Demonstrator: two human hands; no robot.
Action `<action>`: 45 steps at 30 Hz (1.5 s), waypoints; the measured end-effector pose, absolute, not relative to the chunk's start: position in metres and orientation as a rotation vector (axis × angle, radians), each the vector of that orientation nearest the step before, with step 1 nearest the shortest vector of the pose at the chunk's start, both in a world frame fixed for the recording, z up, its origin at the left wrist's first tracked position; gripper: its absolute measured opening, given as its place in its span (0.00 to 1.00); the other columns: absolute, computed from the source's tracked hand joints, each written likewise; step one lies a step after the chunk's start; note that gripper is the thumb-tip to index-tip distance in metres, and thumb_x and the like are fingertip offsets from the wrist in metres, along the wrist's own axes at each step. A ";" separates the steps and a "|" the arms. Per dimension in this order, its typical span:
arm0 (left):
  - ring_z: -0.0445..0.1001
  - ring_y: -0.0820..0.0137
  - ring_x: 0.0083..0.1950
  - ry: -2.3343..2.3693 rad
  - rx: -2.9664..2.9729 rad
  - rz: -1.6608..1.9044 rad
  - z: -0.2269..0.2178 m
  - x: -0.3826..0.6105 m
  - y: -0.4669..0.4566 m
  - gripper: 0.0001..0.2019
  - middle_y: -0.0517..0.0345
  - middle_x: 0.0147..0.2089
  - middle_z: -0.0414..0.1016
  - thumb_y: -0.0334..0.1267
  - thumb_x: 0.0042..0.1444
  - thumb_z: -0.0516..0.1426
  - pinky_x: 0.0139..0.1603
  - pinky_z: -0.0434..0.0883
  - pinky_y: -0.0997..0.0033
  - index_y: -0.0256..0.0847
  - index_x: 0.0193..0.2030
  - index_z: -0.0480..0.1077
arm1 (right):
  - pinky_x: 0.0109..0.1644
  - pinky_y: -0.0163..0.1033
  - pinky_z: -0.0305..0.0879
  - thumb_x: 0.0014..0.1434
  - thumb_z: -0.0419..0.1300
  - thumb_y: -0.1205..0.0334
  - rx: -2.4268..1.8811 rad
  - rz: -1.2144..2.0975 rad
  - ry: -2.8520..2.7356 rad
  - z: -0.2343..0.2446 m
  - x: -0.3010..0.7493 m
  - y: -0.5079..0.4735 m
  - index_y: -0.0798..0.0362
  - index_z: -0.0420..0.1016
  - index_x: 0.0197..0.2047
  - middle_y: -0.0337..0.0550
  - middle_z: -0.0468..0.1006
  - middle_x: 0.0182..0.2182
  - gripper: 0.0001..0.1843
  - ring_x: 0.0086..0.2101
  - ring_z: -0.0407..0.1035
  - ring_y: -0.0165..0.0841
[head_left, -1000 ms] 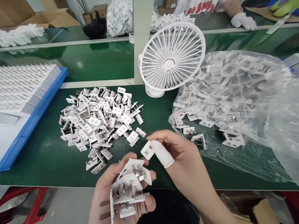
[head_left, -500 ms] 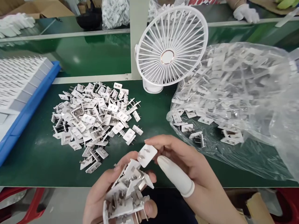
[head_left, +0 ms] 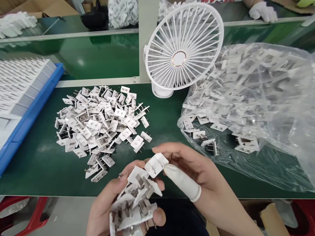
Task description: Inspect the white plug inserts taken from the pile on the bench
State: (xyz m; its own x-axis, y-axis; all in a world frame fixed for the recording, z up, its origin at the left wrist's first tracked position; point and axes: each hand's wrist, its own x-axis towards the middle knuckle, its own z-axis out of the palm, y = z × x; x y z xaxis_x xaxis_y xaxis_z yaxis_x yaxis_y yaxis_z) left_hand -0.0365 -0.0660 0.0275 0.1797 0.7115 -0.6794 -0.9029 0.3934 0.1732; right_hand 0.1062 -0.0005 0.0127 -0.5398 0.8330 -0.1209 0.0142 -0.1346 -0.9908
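Fingers (head_left: pixel 157 154) of right hand (head_left: pixel 197 173) pinch one plug insert (head_left: pixel 156 165); left hand (head_left: pixel 110 203) grips stacked inserts (head_left: pixel 134 203), near loose pile (head_left: pixel 100 124).

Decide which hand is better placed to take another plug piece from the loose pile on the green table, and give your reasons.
Probably the right hand. It pinches only one plug piece, while the left hand is full with a stack of pieces. Either would have to reach forward to the pile.

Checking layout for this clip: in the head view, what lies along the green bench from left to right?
Blue tray → loose pile of plug inserts → white fan → clear bag of inserts.
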 end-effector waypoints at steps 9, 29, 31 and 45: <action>0.76 0.65 0.37 0.772 -0.331 1.200 0.025 -0.036 -0.066 0.12 0.48 0.33 0.79 0.32 0.57 0.52 0.26 0.72 0.73 0.37 0.37 0.77 | 0.36 0.31 0.68 0.56 0.59 0.71 -1.010 1.725 -1.522 0.016 0.106 -0.005 0.45 0.72 0.44 0.37 0.77 0.34 0.14 0.32 0.73 0.29; 0.77 0.61 0.39 0.664 -0.546 1.238 0.007 -0.035 -0.065 0.09 0.50 0.42 0.80 0.28 0.54 0.57 0.27 0.73 0.70 0.36 0.41 0.76 | 0.35 0.42 0.68 0.59 0.51 0.68 -1.531 0.583 -2.094 -0.037 0.160 -0.019 0.51 0.70 0.46 0.47 0.74 0.37 0.13 0.36 0.71 0.40; 0.77 0.62 0.39 0.665 -0.553 1.235 0.008 -0.032 -0.065 0.09 0.50 0.42 0.79 0.28 0.53 0.58 0.27 0.73 0.70 0.36 0.41 0.76 | 0.36 0.43 0.67 0.59 0.51 0.68 -1.531 0.478 -2.108 -0.038 0.161 -0.021 0.52 0.70 0.46 0.49 0.71 0.37 0.13 0.37 0.70 0.41; 0.78 0.67 0.28 0.655 -0.585 1.079 0.004 -0.030 -0.065 0.02 0.51 0.31 0.81 0.27 0.53 0.59 0.31 0.73 0.67 0.32 0.32 0.75 | 0.46 0.36 0.64 0.57 0.56 0.73 -0.971 1.389 -2.175 0.024 0.102 0.006 0.50 0.73 0.41 0.40 0.73 0.41 0.11 0.44 0.64 0.33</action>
